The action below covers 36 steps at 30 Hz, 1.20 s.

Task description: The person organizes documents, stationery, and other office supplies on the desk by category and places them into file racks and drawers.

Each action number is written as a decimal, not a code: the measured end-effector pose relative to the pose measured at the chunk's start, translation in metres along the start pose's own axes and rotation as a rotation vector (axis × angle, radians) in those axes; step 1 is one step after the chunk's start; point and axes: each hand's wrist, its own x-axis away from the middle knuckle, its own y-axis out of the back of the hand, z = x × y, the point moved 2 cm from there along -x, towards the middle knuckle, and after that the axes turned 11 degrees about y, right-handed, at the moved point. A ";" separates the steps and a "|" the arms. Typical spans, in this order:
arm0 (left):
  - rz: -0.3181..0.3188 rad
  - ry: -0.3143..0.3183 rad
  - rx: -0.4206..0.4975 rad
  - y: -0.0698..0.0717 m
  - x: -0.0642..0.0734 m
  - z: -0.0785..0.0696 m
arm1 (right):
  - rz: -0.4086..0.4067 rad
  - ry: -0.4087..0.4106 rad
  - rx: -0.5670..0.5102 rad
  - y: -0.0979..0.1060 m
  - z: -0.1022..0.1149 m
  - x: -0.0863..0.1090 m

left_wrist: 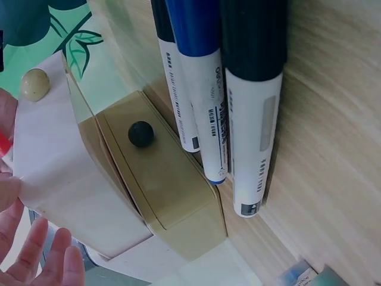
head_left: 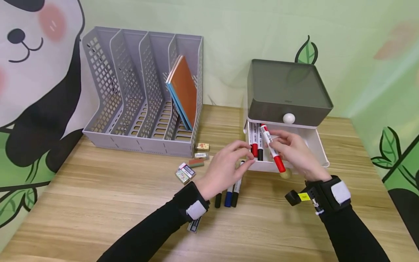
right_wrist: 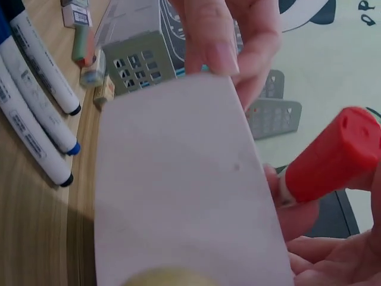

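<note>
One red marker (head_left: 267, 136) slants over the open white drawer (head_left: 266, 166), right of centre in the head view. The right hand (head_left: 296, 154) pinches it around the white barrel; its red cap juts toward the lower right, past the drawer's front edge, and its other end extends up and left beyond the fingertips. The left hand (head_left: 226, 165) has its fingertips at the drawer's near left corner; I cannot tell whether they clasp it. Inside lie red-capped and black-capped markers (head_left: 257, 143). Below centre, three loose markers (head_left: 236, 187) lie partly under the left hand. Erasers (head_left: 196, 162) sit left of it; upper left stands a gray file rack (head_left: 140, 145).
</note>
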 end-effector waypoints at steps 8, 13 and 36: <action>0.005 0.007 -0.023 0.001 0.001 -0.002 | 0.033 -0.061 0.120 0.004 -0.006 -0.007; 0.018 0.021 -0.034 0.001 0.001 -0.003 | 0.008 -0.091 0.134 0.005 -0.010 -0.010; 0.050 0.003 -0.023 0.007 0.013 0.002 | 0.024 0.024 0.207 0.001 -0.004 -0.004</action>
